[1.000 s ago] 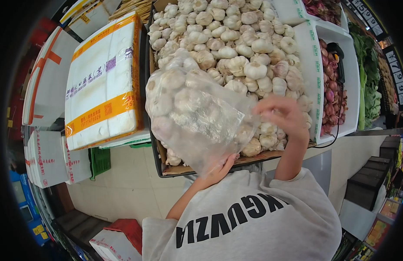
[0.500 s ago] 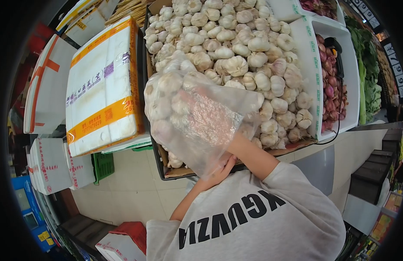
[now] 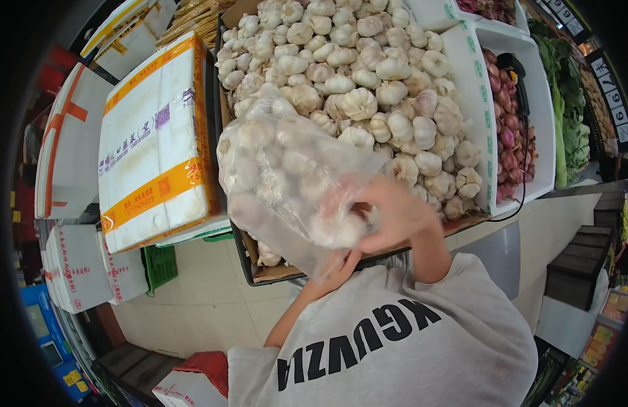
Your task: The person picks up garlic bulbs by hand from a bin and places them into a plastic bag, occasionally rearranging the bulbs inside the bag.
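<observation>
A clear plastic bag (image 3: 273, 169) with several garlic bulbs inside lies over the left front part of a garlic heap (image 3: 358, 102). My left hand (image 3: 334, 271) grips the bag near its mouth, at the bin's front edge. Just right of it, my right hand (image 3: 395, 214) is at the bag's opening, blurred by motion, with its fingers curved. A whitish garlic bulb shows through the plastic beside the right fingertips; whether the fingers hold it is unclear.
White foam boxes with orange tape (image 3: 154, 142) stand to the left. On the right, a foam box (image 3: 544, 122) holds red onions and a black device with a cord. Leafy greens (image 3: 572, 115) lie farther right. A green crate (image 3: 158, 268) sits low at left.
My right hand, earlier deep inside the bag, has drawn back to the right toward its opening. More bulbs show through the plastic. My left hand keeps its grip.
</observation>
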Demonstrator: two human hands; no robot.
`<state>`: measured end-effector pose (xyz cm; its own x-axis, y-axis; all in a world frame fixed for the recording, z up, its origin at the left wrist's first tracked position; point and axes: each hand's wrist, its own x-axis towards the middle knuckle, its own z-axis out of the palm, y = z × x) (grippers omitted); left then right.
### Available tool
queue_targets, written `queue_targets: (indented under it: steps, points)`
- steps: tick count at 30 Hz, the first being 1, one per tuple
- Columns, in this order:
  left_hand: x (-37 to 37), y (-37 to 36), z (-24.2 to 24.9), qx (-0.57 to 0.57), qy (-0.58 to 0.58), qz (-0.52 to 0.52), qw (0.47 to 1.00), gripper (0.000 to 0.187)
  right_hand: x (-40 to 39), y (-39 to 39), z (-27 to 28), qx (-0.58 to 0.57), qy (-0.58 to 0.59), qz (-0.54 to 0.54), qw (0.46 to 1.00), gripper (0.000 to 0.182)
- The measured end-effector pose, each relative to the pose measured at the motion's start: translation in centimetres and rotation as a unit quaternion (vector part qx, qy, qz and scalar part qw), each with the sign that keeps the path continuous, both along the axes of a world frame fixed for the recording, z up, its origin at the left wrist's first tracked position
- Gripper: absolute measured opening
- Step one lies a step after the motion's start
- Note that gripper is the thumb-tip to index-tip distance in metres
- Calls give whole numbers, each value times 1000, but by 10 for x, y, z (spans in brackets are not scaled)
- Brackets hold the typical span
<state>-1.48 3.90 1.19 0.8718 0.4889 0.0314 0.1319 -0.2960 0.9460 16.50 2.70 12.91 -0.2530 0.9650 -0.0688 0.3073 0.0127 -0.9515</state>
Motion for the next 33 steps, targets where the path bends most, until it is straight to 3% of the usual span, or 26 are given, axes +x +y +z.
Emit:
queue_targets:
  steps: [2, 4, 6, 7, 9, 10, 13, 16, 17, 19, 20, 22, 23, 25, 27, 29, 33]
  points:
    - [2, 0, 1, 26, 2, 2, 1000, 23, 32, -5, -20, 310, 38, 22, 950, 65]
    - [7, 4, 11, 37, -11, -5, 999, 21, 41, -15, -17, 284, 257, -146, 912, 53]
    - [7, 3, 9, 26, -9, -3, 1000, 21, 42, -17, -12, 254, 200, -400, 858, 48]
    - [7, 3, 9, 15, -7, 0, 1000, 21, 46, -16, -16, 257, 200, -398, 858, 48]
    - [7, 3, 8, 14, -19, 3, 1000, 21, 58, -12, -26, 148, -51, -472, 867, 43]
    - [7, 3, 8, 9, -28, 5, 1000, 21, 56, -10, -30, 184, -152, -466, 852, 39]
    - [6, 0, 8, -18, -38, 14, 999, 22, 47, -9, -39, 138, -120, -483, 857, 31]
    - [6, 0, 8, -5, -26, 12, 1000, 22, 46, -15, -27, 177, -110, -509, 835, 19]
    - [5, 1, 8, -4, -23, 16, 1000, 22, 45, -22, -16, 177, -106, -507, 837, 19]
    - [5, 1, 9, -11, -23, 9, 1000, 22, 41, -37, 7, 93, -75, -352, 929, 9]
    - [5, 2, 8, -10, -23, 11, 1000, 22, 36, -37, 11, 95, -75, -350, 929, 9]
    - [5, 4, 4, 38, -41, -1, 998, 22, 21, -29, 15, 75, -75, -195, 975, 10]
    - [6, 4, 4, 39, -42, 2, 998, 22, 16, -21, 11, 76, -76, -191, 976, 10]
    - [6, 4, 3, 54, -58, 0, 997, 23, 2, 0, -19, 57, -296, -114, 947, 14]
    - [4, 3, 6, 22, -43, 9, 999, 24, -25, 12, -76, 186, -12, -220, 958, 30]
    - [3, 1, 10, -7, -30, 18, 999, 25, -46, 43, -74, 250, -256, -184, 915, 48]
    - [0, 1, 0, 71, -13, 20, 997, 27, -67, 70, -57, 182, -331, -124, 917, 47]
